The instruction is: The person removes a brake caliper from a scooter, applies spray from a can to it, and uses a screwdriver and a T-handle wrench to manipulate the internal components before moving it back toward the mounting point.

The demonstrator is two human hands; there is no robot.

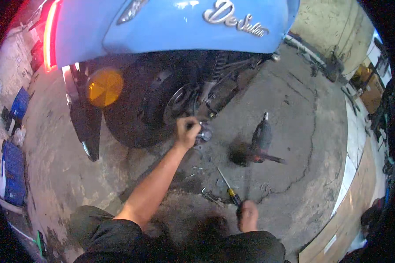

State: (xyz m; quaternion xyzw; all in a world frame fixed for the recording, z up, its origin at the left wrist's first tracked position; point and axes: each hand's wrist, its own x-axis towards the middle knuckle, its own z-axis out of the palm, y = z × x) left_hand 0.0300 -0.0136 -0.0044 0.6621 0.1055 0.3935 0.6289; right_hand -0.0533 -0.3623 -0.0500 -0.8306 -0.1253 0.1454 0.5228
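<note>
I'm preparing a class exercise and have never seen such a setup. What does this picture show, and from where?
There is no robot: a person works bare-handed. Their head-worn camera looks down through a wide lens that bends straight edges. Ahead is a blue scooter-like vehicle, with an orange reflector beside its wheel. The left hand is at a round metal part low by the wheel; its grip is unclear. The right hand is curled near the handle of a screwdriver, but blur hides what it holds. On the concrete floor lie a black power tool and a thin bent rod.
</note>
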